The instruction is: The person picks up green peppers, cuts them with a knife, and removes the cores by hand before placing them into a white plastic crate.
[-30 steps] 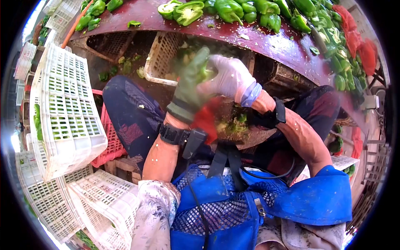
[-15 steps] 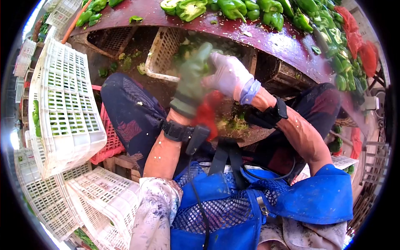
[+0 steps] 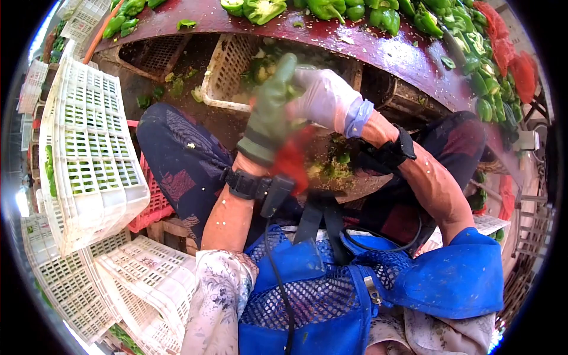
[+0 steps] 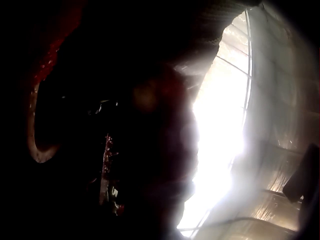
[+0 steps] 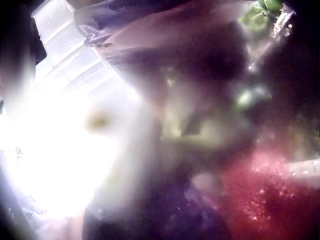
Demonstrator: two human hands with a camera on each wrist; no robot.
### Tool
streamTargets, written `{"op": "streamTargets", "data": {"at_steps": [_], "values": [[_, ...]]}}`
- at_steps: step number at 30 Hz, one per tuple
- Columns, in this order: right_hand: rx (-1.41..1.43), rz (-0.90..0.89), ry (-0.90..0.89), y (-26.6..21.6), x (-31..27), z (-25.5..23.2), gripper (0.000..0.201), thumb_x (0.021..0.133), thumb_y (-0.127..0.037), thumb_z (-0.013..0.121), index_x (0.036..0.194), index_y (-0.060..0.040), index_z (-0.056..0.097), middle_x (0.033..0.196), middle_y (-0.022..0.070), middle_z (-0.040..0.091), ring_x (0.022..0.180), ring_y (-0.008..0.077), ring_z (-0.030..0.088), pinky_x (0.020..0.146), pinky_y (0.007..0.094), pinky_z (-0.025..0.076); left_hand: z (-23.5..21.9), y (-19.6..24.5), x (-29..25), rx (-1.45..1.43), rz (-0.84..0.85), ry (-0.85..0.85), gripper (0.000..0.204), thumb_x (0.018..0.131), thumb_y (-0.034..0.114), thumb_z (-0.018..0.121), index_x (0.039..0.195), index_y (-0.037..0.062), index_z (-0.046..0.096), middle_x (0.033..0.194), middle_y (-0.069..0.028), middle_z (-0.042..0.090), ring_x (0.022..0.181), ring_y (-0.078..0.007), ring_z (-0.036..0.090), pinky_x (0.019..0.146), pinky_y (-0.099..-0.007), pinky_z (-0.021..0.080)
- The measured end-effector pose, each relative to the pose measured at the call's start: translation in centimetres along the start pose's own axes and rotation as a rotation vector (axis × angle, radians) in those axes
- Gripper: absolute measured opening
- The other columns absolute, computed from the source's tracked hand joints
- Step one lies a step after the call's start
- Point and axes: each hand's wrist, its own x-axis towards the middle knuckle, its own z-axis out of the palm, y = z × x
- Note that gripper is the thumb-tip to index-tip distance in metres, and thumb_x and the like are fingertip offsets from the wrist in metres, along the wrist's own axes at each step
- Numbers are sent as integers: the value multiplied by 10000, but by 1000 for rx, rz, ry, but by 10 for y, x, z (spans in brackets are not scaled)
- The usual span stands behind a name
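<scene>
My left hand (image 3: 267, 112), in a green glove, grips a piece of green pepper (image 3: 292, 91), thumb pointing up. My right hand (image 3: 325, 99), in a thin whitish glove, meets it from the other side with its fingers curled in at the pepper. Most of the piece is hidden between the hands; pale green flesh (image 5: 185, 125) shows blurred in the right wrist view. The left wrist view is mostly dark. Just below the hands hangs a blurred red patch (image 3: 291, 163). Both hands are over the lap, in front of a dirty white crate (image 3: 228, 68) holding pepper scraps.
A red-brown table (image 3: 331, 35) curves across the front, with green bell peppers (image 3: 325, 8) along its back and a bigger heap at right. Stacked white crates (image 3: 94, 148) stand at left by a red crate (image 3: 154, 198). Scraps (image 3: 331, 171) lie between the legs.
Both hands stay together and shift slightly; less of the pepper shows between them. The surroundings slide a little upward in the head view.
</scene>
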Motion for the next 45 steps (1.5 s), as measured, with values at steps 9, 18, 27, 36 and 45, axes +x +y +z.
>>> {"op": "streamTargets", "data": {"at_steps": [9, 18, 27, 36, 45], "values": [[195, -60, -37, 21, 4, 2, 332, 754, -145, 698, 1028, 25, 618, 877, 140, 687, 770, 199, 621, 709, 355, 497, -14, -12, 5, 447, 212, 55, 413, 954, 435, 529, 1041, 48, 641, 908, -44, 662, 748, -121, 627, 647, -250, 526], [371, 98, 43, -1, -14, 2, 281, 815, -19, 615, 1095, 4, 614, 894, 80, 673, 805, 122, 593, 742, 295, 496, 12, 6, -3, -10, -44, 228, 328, 910, 364, 602, 925, 42, 665, 824, -13, 628, 698, -127, 600, 602, -258, 499], [-266, -502, 514, 25, 0, 22, 193, 825, -40, 627, 1016, -60, 618, 847, 116, 657, 741, 232, 669, 651, 343, 546, 3, -8, 0, -117, 57, 279, 346, 945, 378, 540, 1025, 53, 626, 856, -40, 640, 632, -116, 596, 510, -251, 496], [-726, -500, 427, 27, 9, -32, 270, 829, -213, 666, 1077, -104, 673, 946, 103, 658, 853, 245, 644, 748, 358, 534, -9, 8, 1, -461, -45, 239, 607, 911, 576, 470, 1169, 39, 586, 1050, -176, 670, 811, -226, 672, 632, -372, 590], [-453, -277, 226, 22, -2, 12, 195, 840, -196, 681, 942, -31, 659, 818, 184, 672, 729, 334, 671, 692, 405, 542, -7, -5, 2, 436, 553, 57, 259, 926, 144, 534, 1131, 2, 605, 1070, -90, 646, 873, -154, 633, 771, -268, 534]]}}
